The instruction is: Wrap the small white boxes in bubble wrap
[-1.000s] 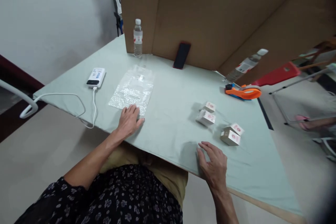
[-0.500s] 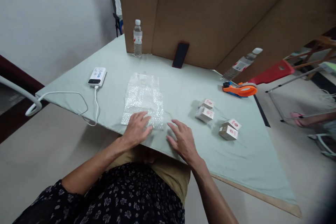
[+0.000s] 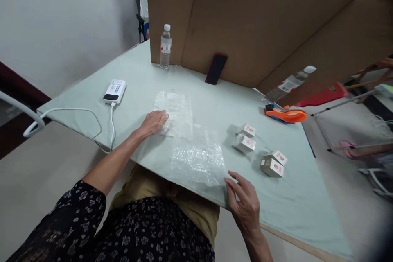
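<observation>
Two sheets of clear bubble wrap lie on the cloth-covered table (image 3: 135, 71). My left hand (image 3: 153, 123) rests flat over the left edge of the back sheet (image 3: 178, 110), holding nothing. The front sheet (image 3: 199, 155) lies nearer the table's front edge and partly overlaps the back one. Just beyond its right corner is my right hand (image 3: 244, 202), fingers loosely bent and apart, with nothing visible between them. Whether a fingertip still touches the plastic is hard to see.
Several small white boxes (image 3: 272, 168) sit to the right. Behind them are an orange tape dispenser (image 3: 288, 114) and a leaning bottle (image 3: 288, 84). A phone (image 3: 216, 68) and upright bottle (image 3: 166, 47) stand by the cardboard screen (image 3: 233, 20). A cabled power bank (image 3: 115, 91) lies left.
One bubble wrap sheet has come off the pile toward the front right. My right hand moved right and nearer me; my left hand moved farther up the back sheet.
</observation>
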`<state>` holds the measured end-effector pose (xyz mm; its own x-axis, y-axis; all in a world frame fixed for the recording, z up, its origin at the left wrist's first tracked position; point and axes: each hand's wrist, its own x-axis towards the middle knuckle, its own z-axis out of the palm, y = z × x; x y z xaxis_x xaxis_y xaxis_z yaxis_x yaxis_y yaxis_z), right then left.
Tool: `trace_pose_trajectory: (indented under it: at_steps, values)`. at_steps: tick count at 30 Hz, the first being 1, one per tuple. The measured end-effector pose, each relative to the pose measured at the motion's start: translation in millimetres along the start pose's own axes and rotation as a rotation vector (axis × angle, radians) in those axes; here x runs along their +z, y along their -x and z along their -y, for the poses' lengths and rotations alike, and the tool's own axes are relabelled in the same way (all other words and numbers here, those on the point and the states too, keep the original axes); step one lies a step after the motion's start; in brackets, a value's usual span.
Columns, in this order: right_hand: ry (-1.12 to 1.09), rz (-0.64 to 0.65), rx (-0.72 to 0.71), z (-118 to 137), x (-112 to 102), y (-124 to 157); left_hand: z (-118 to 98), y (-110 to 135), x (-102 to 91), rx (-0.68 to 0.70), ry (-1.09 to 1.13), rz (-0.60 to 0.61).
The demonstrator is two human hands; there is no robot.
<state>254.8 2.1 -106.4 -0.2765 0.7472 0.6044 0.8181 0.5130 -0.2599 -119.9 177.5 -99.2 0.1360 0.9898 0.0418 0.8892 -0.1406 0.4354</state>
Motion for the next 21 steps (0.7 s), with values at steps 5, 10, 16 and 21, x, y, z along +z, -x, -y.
trace_pose_trajectory:
  at_steps: [5,10,16,21]
  values:
    - [0.084,0.077,0.0,0.6,3.6,23.4,23.2,-19.4,-20.1,-0.043,-0.265,0.034]
    - [0.08,0.168,0.103,5.9,-4.0,20.4,16.1,-14.9,-27.5,0.026,-0.257,-0.08]
    - [0.24,0.014,0.446,-67.3,-55.5,26.5,-62.7,73.0,8.5,0.443,-0.017,-0.123]
    - [0.38,0.137,0.649,-134.1,-53.8,6.3,-111.6,128.8,32.8,0.683,0.046,0.119]
